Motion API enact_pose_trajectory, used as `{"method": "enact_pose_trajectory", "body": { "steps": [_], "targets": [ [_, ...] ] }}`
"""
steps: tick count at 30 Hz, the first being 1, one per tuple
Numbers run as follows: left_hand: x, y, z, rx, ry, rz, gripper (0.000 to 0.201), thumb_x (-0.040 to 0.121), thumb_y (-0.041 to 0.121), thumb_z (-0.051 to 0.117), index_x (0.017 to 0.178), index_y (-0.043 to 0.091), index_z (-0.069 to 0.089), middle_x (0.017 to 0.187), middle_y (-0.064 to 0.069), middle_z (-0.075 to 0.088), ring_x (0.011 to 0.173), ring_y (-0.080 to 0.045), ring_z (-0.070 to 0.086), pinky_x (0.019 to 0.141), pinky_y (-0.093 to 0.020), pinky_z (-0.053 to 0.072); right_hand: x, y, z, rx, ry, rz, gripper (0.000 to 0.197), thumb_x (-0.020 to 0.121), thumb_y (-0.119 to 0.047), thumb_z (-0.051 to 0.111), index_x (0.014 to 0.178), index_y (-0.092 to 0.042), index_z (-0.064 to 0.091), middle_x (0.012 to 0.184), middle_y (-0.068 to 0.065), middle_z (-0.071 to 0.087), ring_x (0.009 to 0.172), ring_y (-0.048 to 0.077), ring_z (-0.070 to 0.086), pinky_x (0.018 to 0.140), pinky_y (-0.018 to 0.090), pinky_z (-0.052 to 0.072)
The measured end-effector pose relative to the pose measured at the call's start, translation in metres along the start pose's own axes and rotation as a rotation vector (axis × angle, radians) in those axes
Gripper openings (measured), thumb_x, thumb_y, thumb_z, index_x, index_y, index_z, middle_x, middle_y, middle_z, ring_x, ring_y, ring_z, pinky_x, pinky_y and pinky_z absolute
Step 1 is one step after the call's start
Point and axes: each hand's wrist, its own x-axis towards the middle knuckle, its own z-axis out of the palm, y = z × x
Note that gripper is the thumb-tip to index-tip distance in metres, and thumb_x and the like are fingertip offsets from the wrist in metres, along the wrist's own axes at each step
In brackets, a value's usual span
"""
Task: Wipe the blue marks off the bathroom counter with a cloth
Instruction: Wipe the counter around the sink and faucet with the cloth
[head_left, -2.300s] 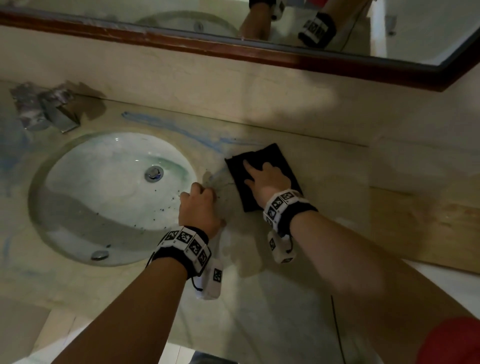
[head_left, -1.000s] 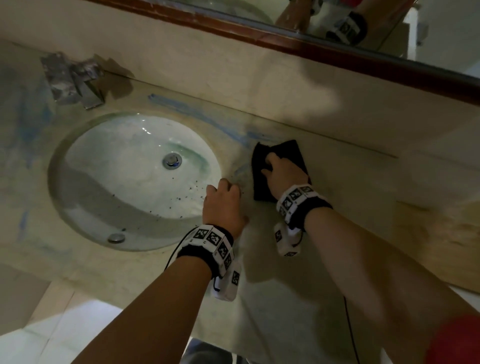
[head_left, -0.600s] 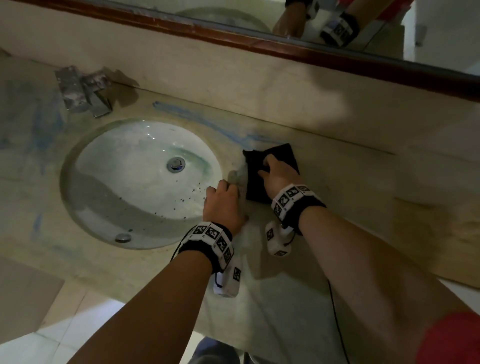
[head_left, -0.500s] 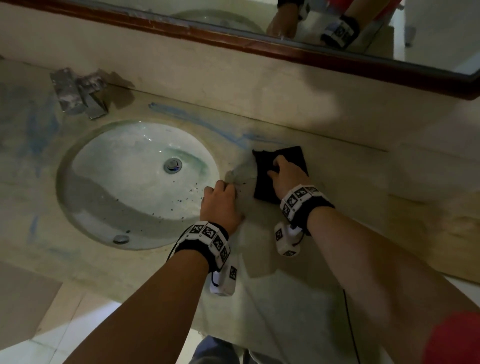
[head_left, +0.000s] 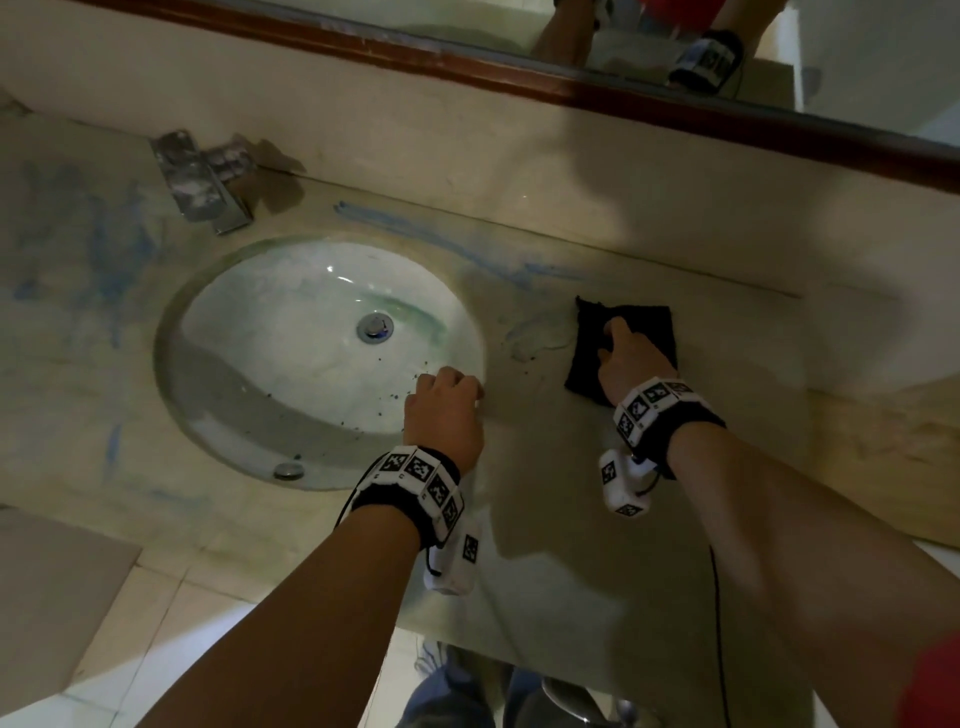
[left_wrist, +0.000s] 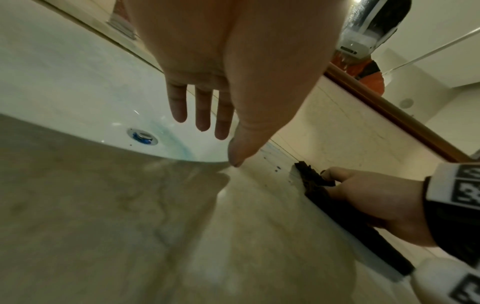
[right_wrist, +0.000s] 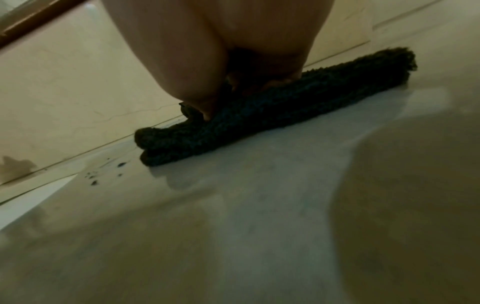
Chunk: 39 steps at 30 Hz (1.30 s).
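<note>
A dark folded cloth (head_left: 647, 325) lies flat on the beige counter (head_left: 545, 519) to the right of the sink. My right hand (head_left: 623, 353) presses down on it, fingers laid on top; the right wrist view shows the hand (right_wrist: 228, 86) on the cloth (right_wrist: 272, 111). A faint blue smear (head_left: 535, 332) sits just left of the cloth. A long blue streak (head_left: 415, 228) runs behind the basin. My left hand (head_left: 447, 410) rests at the sink's right rim and holds nothing; in its wrist view the fingers (left_wrist: 202, 115) hang straight over the basin.
The white oval sink (head_left: 291, 364) holds dark specks and a greenish-blue trace by the drain (head_left: 374, 327). A chrome faucet (head_left: 202, 182) stands at the back left. Blue smudges (head_left: 88, 249) cover the left counter. A wood-framed mirror (head_left: 519, 78) runs above the backsplash.
My right hand has slid the cloth to the right, away from the sink, uncovering a faint smear. The left hand has stayed at the sink's rim.
</note>
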Motion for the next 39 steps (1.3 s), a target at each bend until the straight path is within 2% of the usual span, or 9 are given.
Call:
{"method": "enact_pose_trajectory", "body": {
  "steps": [7, 12, 15, 20, 23, 26, 31, 37, 39],
  "targets": [
    [-0.012, -0.036, -0.008, -0.041, 0.038, -0.044, 0.03, 0.088, 0.022, 0.061, 0.117, 0.025, 0.058, 0.131, 0.001, 0.048, 0.121, -0.023, 0.041, 0.098, -0.036, 0.037, -0.009, -0.078, 0.023, -0.059, -0.006, -0.123, 0.019, 0.1, -0.022, 0.041, 0.118, -0.016, 0.043, 0.089, 0.01, 0.051, 0.069, 0.027, 0.052, 0.053, 0.034, 0.039],
    [-0.023, -0.061, -0.021, -0.051, 0.062, -0.07, 0.03, 0.087, 0.024, 0.06, 0.117, 0.023, 0.058, 0.128, -0.002, 0.05, 0.118, -0.026, 0.043, 0.095, -0.038, 0.039, -0.025, -0.148, 0.051, -0.08, -0.103, -0.285, 0.031, 0.096, -0.015, 0.043, 0.127, -0.016, 0.043, 0.111, 0.015, 0.056, 0.092, 0.034, 0.058, 0.073, 0.042, 0.053],
    [-0.028, -0.069, -0.03, -0.048, 0.058, -0.091, 0.03, 0.087, 0.025, 0.058, 0.117, 0.023, 0.058, 0.128, -0.002, 0.05, 0.117, -0.027, 0.043, 0.095, -0.038, 0.037, -0.037, -0.162, 0.057, -0.033, -0.126, -0.355, 0.028, 0.096, -0.013, 0.045, 0.124, -0.017, 0.048, 0.107, 0.013, 0.059, 0.091, 0.032, 0.059, 0.076, 0.044, 0.053],
    [-0.029, -0.058, -0.04, -0.034, 0.026, -0.091, 0.031, 0.087, 0.027, 0.058, 0.118, 0.024, 0.058, 0.129, -0.003, 0.05, 0.118, -0.027, 0.043, 0.093, -0.037, 0.038, -0.04, -0.141, 0.029, 0.216, -0.077, -0.301, 0.017, 0.1, -0.02, 0.046, 0.116, -0.017, 0.052, 0.096, 0.006, 0.058, 0.078, 0.022, 0.054, 0.067, 0.033, 0.044],
    [-0.029, -0.04, -0.041, -0.032, -0.013, -0.076, 0.031, 0.088, 0.028, 0.057, 0.119, 0.024, 0.057, 0.131, -0.003, 0.049, 0.12, -0.026, 0.043, 0.093, -0.037, 0.038, -0.04, -0.112, 0.007, 0.265, -0.069, -0.219, 0.023, 0.101, -0.023, 0.047, 0.123, -0.019, 0.05, 0.108, 0.003, 0.056, 0.089, 0.02, 0.052, 0.075, 0.032, 0.042],
    [-0.029, -0.022, -0.038, -0.028, -0.07, -0.056, 0.032, 0.089, 0.029, 0.057, 0.121, 0.026, 0.056, 0.133, -0.003, 0.048, 0.121, -0.026, 0.043, 0.095, -0.04, 0.039, -0.044, -0.082, -0.007, 0.33, -0.032, -0.135, 0.025, 0.1, -0.019, 0.05, 0.125, -0.013, 0.051, 0.123, 0.011, 0.056, 0.104, 0.027, 0.055, 0.08, 0.03, 0.039],
    [-0.028, 0.003, -0.032, 0.001, -0.133, -0.019, 0.034, 0.089, 0.03, 0.058, 0.123, 0.027, 0.056, 0.135, -0.003, 0.048, 0.122, -0.027, 0.044, 0.096, -0.041, 0.04, -0.052, -0.04, -0.034, 0.563, 0.059, 0.024, 0.029, 0.101, -0.013, 0.048, 0.129, -0.009, 0.05, 0.133, 0.013, 0.051, 0.121, 0.031, 0.05, 0.084, 0.026, 0.034],
    [-0.029, 0.017, -0.027, 0.017, -0.17, -0.003, 0.035, 0.089, 0.031, 0.056, 0.124, 0.028, 0.055, 0.134, -0.002, 0.047, 0.122, -0.026, 0.044, 0.096, -0.042, 0.041, -0.056, -0.027, -0.044, 0.406, 0.007, -0.162, 0.031, 0.102, -0.019, 0.045, 0.131, -0.011, 0.055, 0.13, 0.01, 0.057, 0.116, 0.028, 0.054, 0.082, 0.02, 0.033],
    [-0.031, 0.017, -0.025, 0.019, -0.174, -0.008, 0.036, 0.09, 0.03, 0.055, 0.125, 0.028, 0.054, 0.135, -0.002, 0.047, 0.122, -0.026, 0.043, 0.096, -0.042, 0.039, -0.056, -0.027, -0.024, 0.303, -0.059, -0.188, 0.037, 0.102, -0.027, 0.044, 0.137, -0.019, 0.05, 0.137, 0.012, 0.052, 0.118, 0.03, 0.053, 0.088, 0.027, 0.041]
  ]
}}
